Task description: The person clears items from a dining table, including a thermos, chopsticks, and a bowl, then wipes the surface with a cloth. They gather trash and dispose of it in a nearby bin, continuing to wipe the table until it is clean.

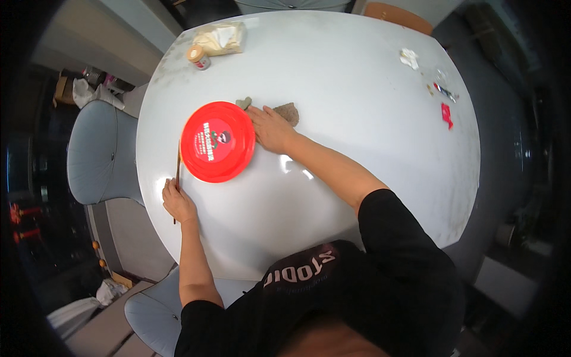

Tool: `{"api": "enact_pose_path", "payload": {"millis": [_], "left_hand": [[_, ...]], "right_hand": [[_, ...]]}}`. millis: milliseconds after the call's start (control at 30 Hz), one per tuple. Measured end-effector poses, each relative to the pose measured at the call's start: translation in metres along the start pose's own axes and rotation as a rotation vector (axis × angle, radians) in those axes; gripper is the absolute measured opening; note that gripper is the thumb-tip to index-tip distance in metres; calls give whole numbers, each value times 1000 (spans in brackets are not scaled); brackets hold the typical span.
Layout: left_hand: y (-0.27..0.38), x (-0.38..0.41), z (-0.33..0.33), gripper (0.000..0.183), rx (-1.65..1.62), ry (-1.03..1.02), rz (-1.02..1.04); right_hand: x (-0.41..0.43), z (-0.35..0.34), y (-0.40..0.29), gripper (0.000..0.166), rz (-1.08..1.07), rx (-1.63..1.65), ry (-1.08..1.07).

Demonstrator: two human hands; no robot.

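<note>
A round red tub or lid [187, 154] with a printed picture and writing sits on the white table, left of centre. At its right rim lies my right hand [273, 130], palm down over a brown cloth [289, 113]. A grey-green piece [243, 103] shows past the fingertips; whether it belongs to the same cloth I cannot tell. My left hand [179, 203] holds thin brown sticks, likely chopsticks [178, 167], against the table near its left edge. Their far end reaches the tub's left rim.
At the far left stand a tissue pack [229, 38] and a small jar [198, 58] with a tan lid. A crumpled tissue [409, 59], a red wrapper [447, 116] and another wrapper [445, 93] lie at the far right. Grey chairs [96, 151] flank the table's left side.
</note>
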State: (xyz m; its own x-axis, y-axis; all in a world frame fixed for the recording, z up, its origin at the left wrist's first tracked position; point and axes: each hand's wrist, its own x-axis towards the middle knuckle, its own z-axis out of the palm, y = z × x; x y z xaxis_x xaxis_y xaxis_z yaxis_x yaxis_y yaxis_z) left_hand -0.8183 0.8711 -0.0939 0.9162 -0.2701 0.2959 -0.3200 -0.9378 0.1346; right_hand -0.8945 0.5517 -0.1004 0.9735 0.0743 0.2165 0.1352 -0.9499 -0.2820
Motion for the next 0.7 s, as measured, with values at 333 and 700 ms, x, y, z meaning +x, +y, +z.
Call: {"api": "enact_pose_path", "payload": {"millis": [333,700], "left_hand": [[3,2,-4,29,-43,6,29],[3,3,2,26,1,53,73]], "right_hand": [[74,9,105,35,118,-96,141],[-63,-70,288,34,781,-426,311]]}}
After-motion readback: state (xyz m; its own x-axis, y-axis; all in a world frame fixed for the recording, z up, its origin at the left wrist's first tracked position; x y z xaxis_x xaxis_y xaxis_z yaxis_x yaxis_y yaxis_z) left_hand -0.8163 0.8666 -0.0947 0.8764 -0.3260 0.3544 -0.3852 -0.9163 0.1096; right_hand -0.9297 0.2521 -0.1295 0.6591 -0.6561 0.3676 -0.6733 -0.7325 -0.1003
